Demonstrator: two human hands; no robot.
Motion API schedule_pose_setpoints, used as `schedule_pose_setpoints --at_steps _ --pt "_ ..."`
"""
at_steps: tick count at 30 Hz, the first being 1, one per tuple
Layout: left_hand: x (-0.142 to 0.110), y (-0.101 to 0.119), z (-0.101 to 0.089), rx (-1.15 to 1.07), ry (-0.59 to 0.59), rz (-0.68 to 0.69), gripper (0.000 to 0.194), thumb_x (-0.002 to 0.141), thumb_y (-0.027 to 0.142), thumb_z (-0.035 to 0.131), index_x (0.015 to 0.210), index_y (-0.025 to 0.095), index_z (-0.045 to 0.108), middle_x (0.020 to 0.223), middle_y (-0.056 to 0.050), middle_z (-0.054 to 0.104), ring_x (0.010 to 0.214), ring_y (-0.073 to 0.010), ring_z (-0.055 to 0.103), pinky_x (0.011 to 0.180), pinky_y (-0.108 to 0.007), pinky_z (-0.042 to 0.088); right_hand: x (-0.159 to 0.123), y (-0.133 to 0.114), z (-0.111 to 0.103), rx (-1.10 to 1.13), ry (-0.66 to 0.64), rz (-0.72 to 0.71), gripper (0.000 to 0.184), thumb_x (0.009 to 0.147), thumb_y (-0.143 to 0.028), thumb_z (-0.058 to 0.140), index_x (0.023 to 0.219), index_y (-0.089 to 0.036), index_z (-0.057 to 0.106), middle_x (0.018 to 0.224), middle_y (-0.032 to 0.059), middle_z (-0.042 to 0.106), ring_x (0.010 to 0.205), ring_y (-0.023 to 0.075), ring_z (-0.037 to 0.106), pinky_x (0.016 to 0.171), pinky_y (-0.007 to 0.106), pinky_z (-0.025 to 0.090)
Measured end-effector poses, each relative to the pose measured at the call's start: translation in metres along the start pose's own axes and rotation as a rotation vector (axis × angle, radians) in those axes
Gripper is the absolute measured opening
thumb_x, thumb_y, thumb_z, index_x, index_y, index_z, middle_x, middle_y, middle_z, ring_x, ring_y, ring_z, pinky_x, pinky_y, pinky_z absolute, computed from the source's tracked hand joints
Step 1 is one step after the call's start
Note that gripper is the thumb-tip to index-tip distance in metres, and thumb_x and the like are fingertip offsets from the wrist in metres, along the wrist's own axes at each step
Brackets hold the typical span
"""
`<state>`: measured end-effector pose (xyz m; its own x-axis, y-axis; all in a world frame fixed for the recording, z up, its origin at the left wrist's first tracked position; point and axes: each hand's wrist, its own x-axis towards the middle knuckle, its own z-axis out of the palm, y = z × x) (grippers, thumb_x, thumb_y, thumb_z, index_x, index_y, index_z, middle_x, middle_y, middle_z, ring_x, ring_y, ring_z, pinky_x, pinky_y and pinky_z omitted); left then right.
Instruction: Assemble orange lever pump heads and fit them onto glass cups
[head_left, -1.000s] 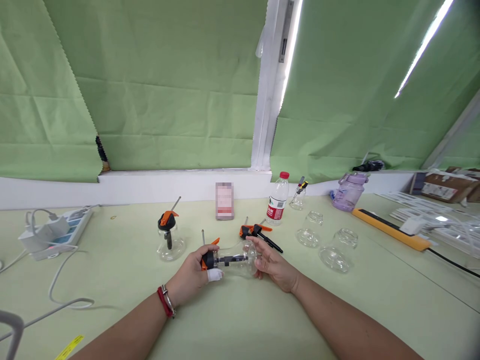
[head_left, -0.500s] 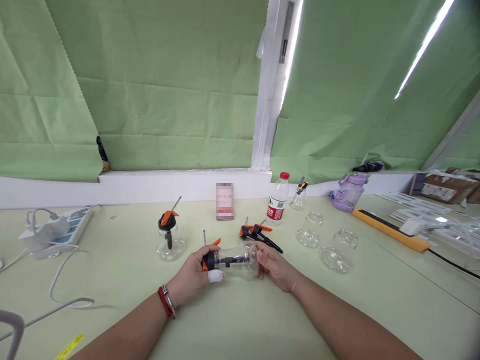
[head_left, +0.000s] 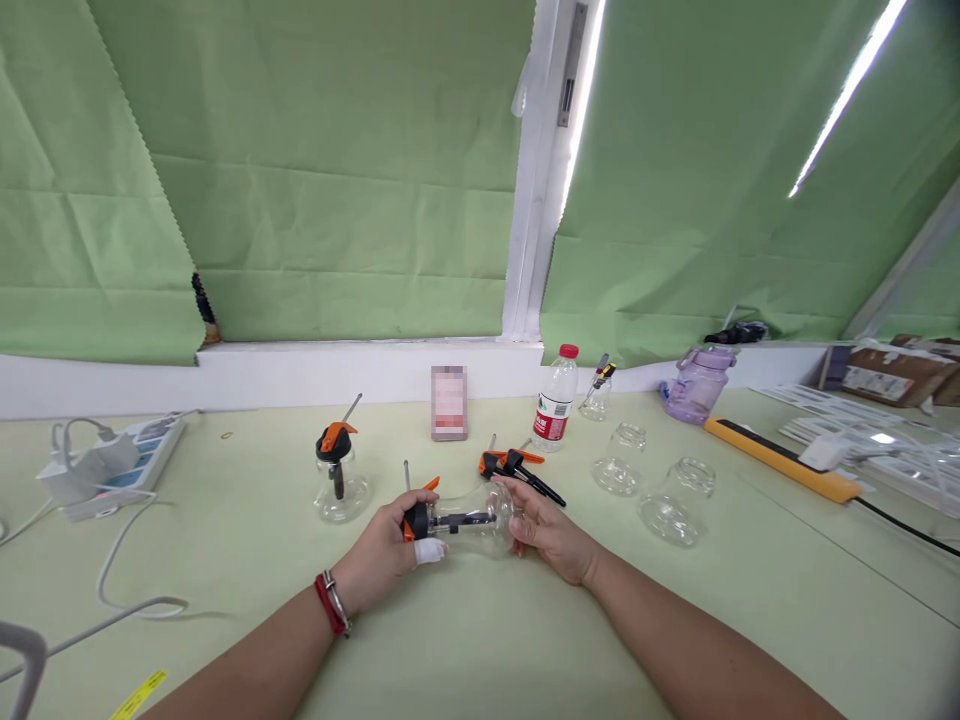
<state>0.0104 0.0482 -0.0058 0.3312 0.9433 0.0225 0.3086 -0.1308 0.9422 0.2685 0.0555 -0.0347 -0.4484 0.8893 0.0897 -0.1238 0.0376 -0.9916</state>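
Observation:
A clear glass bottle (head_left: 480,538) lies on its side between my hands, its base toward the right. Its black-and-orange lid (head_left: 419,521) is gripped by my left hand (head_left: 386,555), which has white tape around the thumb. A dark tube runs from the lid into the glass. My right hand (head_left: 553,537) is curved around the base, thumb and fingers against the glass. Just behind are two loose lids (head_left: 517,465) with black tubes. An upright glass bottle with a like lid (head_left: 343,490) stands left of my hands.
Two open glass bottles (head_left: 670,508) stand on the right. Farther back are a phone (head_left: 449,405), a red-capped water bottle (head_left: 553,405), a jar of tools (head_left: 596,398) and a purple jug (head_left: 699,385). Power strips (head_left: 780,462) and cables flank the table.
The fingers of my right hand have shifted slightly on the bottle's base. My left hand keeps its hold on the lid, and nothing else has visibly moved.

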Motion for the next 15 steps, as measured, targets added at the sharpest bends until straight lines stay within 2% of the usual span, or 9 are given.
schedule_pose_setpoints --at_steps 3,6,10,12,13,15 --pt "-0.0007 0.0008 0.0 0.001 0.0 0.015 0.058 0.064 0.033 0.074 0.115 0.019 0.053 0.094 -0.003 0.056 0.083 -0.0185 0.053 0.075 -0.03 0.046 0.0021 0.0019 0.0009 -0.009 0.016 -0.011 0.06 0.079 -0.05 0.062 0.129 -0.023 0.044 0.103 0.0068 0.056 0.064 0.0109 0.053 0.054 0.023 0.041" --pt "-0.0013 0.0013 0.0003 -0.011 0.004 0.016 0.058 0.063 0.034 0.075 0.115 0.019 0.054 0.091 -0.003 0.056 0.079 -0.0175 0.053 0.073 -0.03 0.046 0.003 0.0006 0.0028 -0.027 0.016 -0.013 0.06 0.08 -0.054 0.057 0.127 -0.018 0.046 0.078 0.0028 0.058 0.059 0.0116 0.051 0.051 0.023 0.038" --pt "-0.0019 0.0012 0.0003 -0.005 0.005 0.014 0.058 0.063 0.034 0.075 0.115 0.019 0.054 0.091 -0.003 0.057 0.079 -0.0175 0.053 0.072 -0.029 0.046 0.0023 -0.0018 0.0039 -0.041 0.004 -0.01 0.061 0.082 -0.056 0.054 0.128 -0.017 0.047 0.067 0.0007 0.055 0.057 0.0121 0.049 0.052 0.023 0.037" --pt "-0.0015 0.0002 0.0002 -0.005 0.007 0.023 0.058 0.063 0.033 0.075 0.115 0.019 0.054 0.091 -0.002 0.056 0.078 -0.017 0.052 0.072 -0.029 0.046 0.0012 -0.0022 0.0034 -0.028 0.006 -0.014 0.061 0.082 -0.054 0.056 0.13 -0.019 0.045 0.079 0.0034 0.059 0.06 0.0119 0.051 0.053 0.024 0.038" --pt "-0.0011 -0.0005 0.0003 -0.007 0.008 0.024 0.057 0.063 0.033 0.075 0.115 0.019 0.054 0.09 -0.002 0.056 0.078 -0.0167 0.052 0.072 -0.028 0.046 0.0004 -0.0024 0.0032 -0.018 0.006 -0.019 0.061 0.081 -0.053 0.057 0.132 -0.021 0.043 0.092 0.0058 0.059 0.062 0.0115 0.052 0.055 0.024 0.04" --pt "-0.0002 -0.0023 0.0003 -0.012 0.016 0.019 0.057 0.064 0.033 0.075 0.115 0.019 0.054 0.089 -0.001 0.055 0.079 -0.0166 0.052 0.073 -0.028 0.045 -0.0015 -0.0034 0.0029 -0.002 0.004 -0.031 0.065 0.079 -0.049 0.062 0.135 -0.029 0.038 0.124 0.009 0.048 0.067 0.0102 0.053 0.059 0.026 0.042"
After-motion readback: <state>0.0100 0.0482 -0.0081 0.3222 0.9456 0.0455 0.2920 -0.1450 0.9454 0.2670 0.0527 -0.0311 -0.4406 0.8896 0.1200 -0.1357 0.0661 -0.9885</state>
